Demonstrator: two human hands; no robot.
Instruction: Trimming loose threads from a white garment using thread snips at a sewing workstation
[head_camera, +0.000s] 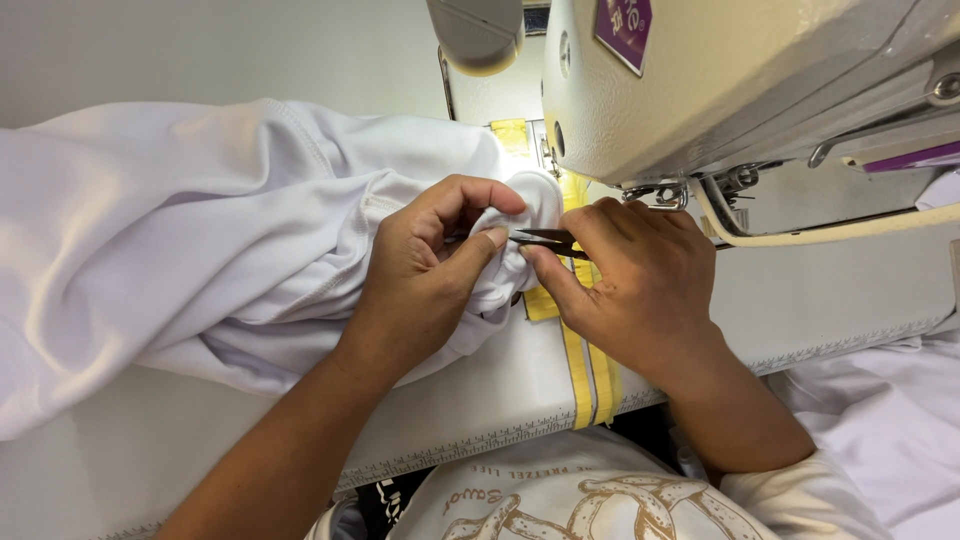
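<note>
step: trimming at seam | left hand pinches white cloth | right hand grips snips between hands | we keep cloth taut, snip thread only

The fabric pinched in the left hand's grip is plain white, with faint grey shadows in its folds and white stitching along its seams. The snips in the right hand's grip show dark, nearly black blades. Just under both grips run yellow tape strips with a pale line between them, across the off-white tabletop. Above the right grip, the sewing machine is cream with a purple label. Below, the person's shirt is white with a gold pretzel pattern.
</note>
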